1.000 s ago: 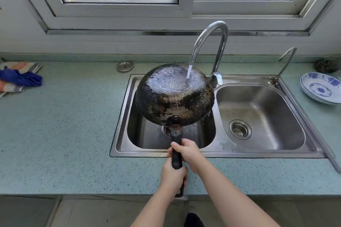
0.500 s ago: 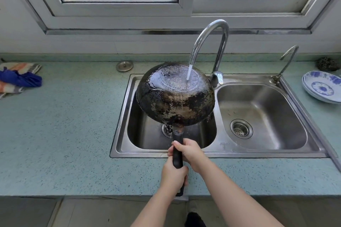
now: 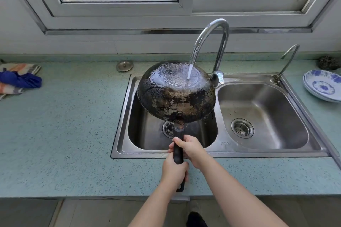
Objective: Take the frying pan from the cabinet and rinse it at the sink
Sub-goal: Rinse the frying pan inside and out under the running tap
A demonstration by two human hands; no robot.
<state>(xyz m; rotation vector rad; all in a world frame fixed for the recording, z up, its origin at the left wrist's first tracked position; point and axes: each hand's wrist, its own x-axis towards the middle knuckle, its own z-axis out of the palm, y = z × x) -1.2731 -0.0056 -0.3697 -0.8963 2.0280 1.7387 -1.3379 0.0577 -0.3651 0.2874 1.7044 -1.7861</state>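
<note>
Bare left hand (image 3: 174, 171) and right hand (image 3: 190, 148), bare forearms (image 3: 239, 190), one dark shoe (image 3: 196, 219)

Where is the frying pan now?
Head view, centre: the frying pan, gripped by the left hand and right hand, hangs bottom-up over the left sink basin under the running faucet.

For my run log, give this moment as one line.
rinse | frying pan bottom-up under running faucet, over left basin | left hand, right hand grip handle
</note>
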